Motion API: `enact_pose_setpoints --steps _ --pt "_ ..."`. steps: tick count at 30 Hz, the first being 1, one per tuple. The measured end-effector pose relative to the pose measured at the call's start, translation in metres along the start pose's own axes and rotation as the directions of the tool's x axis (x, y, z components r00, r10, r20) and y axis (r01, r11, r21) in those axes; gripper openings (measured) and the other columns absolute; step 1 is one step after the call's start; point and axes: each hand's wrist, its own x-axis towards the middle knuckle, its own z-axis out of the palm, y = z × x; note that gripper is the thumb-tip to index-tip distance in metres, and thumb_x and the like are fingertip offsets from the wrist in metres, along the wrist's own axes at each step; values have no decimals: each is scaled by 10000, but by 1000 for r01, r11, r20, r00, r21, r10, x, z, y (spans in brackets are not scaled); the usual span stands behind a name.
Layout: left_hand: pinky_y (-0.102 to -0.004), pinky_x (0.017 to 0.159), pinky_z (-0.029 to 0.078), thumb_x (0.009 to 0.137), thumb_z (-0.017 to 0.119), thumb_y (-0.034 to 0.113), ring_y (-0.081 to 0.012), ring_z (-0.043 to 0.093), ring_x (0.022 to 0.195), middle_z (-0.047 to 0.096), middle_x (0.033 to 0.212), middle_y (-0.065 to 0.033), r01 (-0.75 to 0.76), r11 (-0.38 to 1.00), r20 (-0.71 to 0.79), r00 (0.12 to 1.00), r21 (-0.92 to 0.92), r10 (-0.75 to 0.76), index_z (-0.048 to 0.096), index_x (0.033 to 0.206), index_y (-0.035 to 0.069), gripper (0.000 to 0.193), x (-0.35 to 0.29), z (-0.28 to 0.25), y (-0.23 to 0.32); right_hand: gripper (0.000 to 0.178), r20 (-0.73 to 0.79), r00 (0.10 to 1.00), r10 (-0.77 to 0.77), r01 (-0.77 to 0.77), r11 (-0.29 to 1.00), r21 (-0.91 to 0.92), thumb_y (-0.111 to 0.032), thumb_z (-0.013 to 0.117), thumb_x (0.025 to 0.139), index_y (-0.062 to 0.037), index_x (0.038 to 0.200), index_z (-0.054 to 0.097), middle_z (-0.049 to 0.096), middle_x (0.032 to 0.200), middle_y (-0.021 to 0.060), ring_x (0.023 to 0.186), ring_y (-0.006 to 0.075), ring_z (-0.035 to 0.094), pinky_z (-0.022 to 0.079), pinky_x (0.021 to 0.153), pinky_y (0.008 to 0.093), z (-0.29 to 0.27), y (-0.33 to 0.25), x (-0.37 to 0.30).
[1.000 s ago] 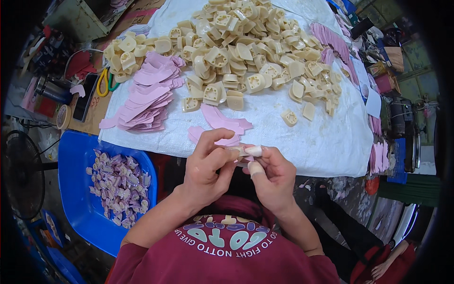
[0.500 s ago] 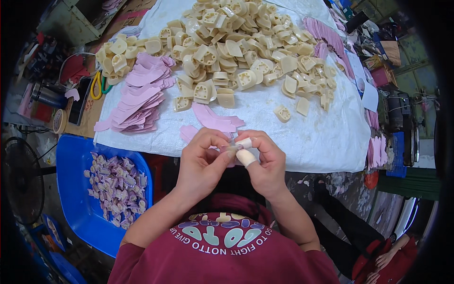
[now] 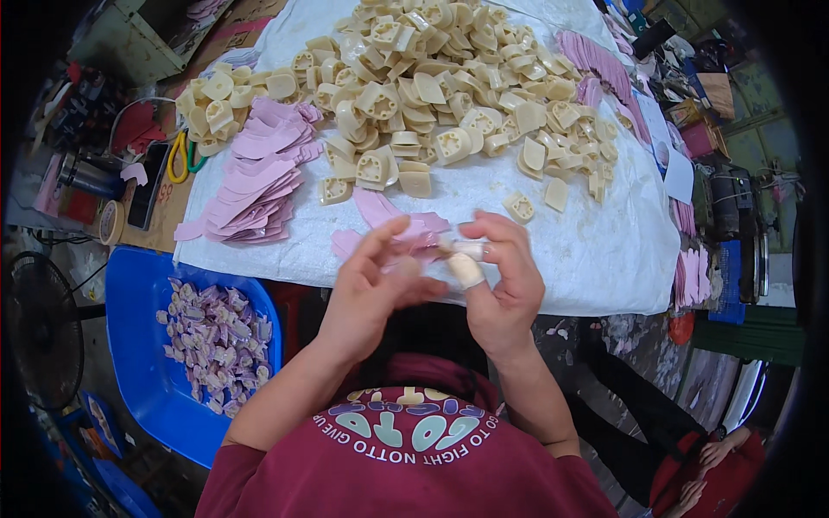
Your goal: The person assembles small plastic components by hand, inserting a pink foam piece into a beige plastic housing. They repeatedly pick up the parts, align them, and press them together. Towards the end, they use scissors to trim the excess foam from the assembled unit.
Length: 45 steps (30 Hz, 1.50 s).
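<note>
My left hand (image 3: pixel 363 298) is above the table's front edge, smeared by motion, its fingers apart and holding nothing that shows. My right hand (image 3: pixel 508 289), with pale covers on thumb and forefinger, pinches a small pinkish piece (image 3: pixel 430 245), mostly hidden and blurred. Just beyond the hands, several cut pink pieces of thin sheet (image 3: pixel 380 207) lie flat on the white cloth (image 3: pixel 604 250). To their left is a fanned stack of the same pink pieces (image 3: pixel 255 177). A large heap of cream plastic shoe heels (image 3: pixel 432 95) covers the back; one heel (image 3: pixel 518 207) lies apart.
At my left a blue basin (image 3: pixel 138 345) holds many pink-covered small pieces (image 3: pixel 220 341). Yellow-handled scissors (image 3: pixel 178 157), a phone (image 3: pixel 148 186) and a tape roll (image 3: pixel 111 222) lie at the left edge. Another person in red (image 3: pixel 717 475) sits at lower right.
My hands were together, fingertips meeting at the small piece. Now they are apart: the left has opened and drawn away, the right has moved slightly right with the piece.
</note>
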Motion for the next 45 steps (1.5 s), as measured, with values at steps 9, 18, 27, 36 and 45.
enact_pose_setpoints --steps 9,18,27,36,45 --pt "-339 751 536 1014 372 276 -188 607 881 572 1143 -94 66 972 38 998 -226 -59 243 1477 71 523 -10 9 13 414 333 826 455 -558 573 601 -67 567 905 -43 1314 505 576 1257 65 720 59 516 427 671 237 23 -22 -10" --pt "-213 488 405 989 413 323 -89 517 687 563 1046 -50 -154 985 -1 988 78 154 276 1481 119 551 -2 13 1 334 446 798 406 -589 364 722 -81 532 944 12 1264 553 563 1287 102 739 94 606 488 602 213 27 -11 -8" --pt "-196 417 363 991 430 351 -71 481 570 552 970 -48 -80 996 -27 996 24 81 262 1488 128 570 3 7 5 356 505 761 408 -642 590 490 -53 529 917 12 1267 530 496 1367 168 1050 207 600 484 879 304 28 -8 -7" --pt "-278 659 514 986 494 312 -148 610 844 594 1100 -94 82 980 154 987 -180 -54 127 1525 166 668 1 -3 15 484 438 848 298 -514 662 545 -75 585 907 -1 1365 446 515 1295 108 781 72 575 476 645 201 22 -4 -6" --pt "-245 755 454 911 643 164 -112 583 902 607 1127 -77 -27 983 244 967 -179 71 50 1537 181 862 -8 -6 9 460 507 761 404 -634 301 712 -125 624 902 -23 1333 502 632 956 1 646 4 485 362 521 144 24 -14 -15"
